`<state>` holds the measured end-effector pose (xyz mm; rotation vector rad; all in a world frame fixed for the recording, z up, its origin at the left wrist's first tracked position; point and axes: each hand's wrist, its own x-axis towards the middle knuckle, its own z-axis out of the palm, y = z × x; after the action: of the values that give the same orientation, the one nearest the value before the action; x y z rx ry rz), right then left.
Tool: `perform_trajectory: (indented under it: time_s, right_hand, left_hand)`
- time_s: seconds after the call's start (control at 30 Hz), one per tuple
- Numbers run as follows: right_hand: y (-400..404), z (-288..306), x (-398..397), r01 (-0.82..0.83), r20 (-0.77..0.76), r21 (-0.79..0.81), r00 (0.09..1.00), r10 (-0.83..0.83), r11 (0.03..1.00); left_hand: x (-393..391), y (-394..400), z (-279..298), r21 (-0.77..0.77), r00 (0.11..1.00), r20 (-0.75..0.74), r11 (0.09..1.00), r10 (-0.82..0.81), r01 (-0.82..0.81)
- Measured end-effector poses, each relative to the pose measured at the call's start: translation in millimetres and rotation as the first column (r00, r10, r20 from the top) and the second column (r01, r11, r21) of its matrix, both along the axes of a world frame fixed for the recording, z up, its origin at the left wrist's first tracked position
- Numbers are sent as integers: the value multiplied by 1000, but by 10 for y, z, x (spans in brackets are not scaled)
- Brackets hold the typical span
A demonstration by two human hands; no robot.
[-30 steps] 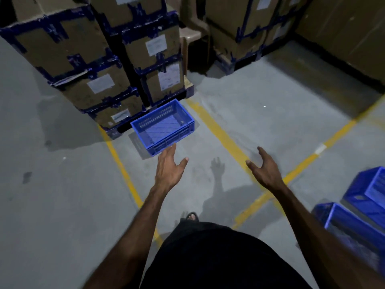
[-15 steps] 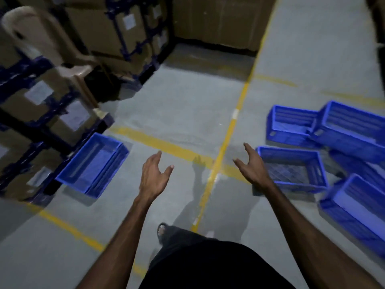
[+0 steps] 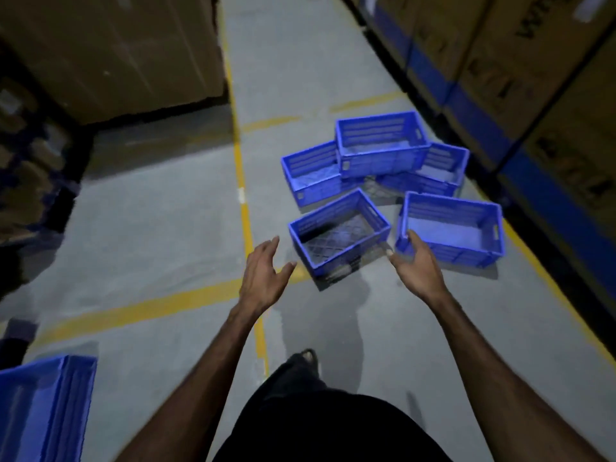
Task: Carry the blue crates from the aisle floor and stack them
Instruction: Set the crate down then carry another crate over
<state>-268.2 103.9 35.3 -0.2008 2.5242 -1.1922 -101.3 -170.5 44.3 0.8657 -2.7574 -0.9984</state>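
Several blue crates lie in a loose pile on the aisle floor ahead. The nearest crate (image 3: 338, 233) sits empty and skewed, with another crate (image 3: 450, 228) to its right. Behind them one crate (image 3: 381, 143) rests on top of two others. A single blue crate (image 3: 43, 405) stands apart at the lower left edge. My left hand (image 3: 263, 278) is held out, fingers spread, holding nothing, just left of the nearest crate. My right hand (image 3: 418, 265) is also spread and empty, in front of the right crate's near corner.
Tall cardboard boxes (image 3: 110, 51) line the left side, and strapped boxes on blue racking (image 3: 520, 95) line the right. Yellow floor lines (image 3: 246, 228) run along and across the grey concrete aisle. My foot (image 3: 306, 358) shows below.
The view has swung right from the single crate by the pallets to the pile, which now lies straight ahead and closer. Both hands stay spread and empty.
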Motion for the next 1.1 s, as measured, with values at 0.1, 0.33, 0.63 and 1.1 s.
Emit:
perform_trajectory:
  time_s: [0.1, 0.33, 0.63, 1.1]
  right_hand:
    - [393, -34, -161, 119, 18, 7, 993, -119, 993]
    - [900, -47, -630, 302, 17, 39, 953, -303, 953]
    - [1267, 102, -1387, 428, -2, 91, 903, -430, 899]
    - [2128, -122, -2180, 600, 28, 104, 795, -606, 793]
  left_hand:
    - [-527, 163, -35, -1, 989, 11, 990, -144, 144]
    - [-1623, 474, -137, 75, 950, -4, 947, -313, 312]
    - [-2904, 775, -263, 118, 866, 19, 861, -499, 494]
    - [-4279, 1661, -357, 126, 765, 92, 769, -638, 626]
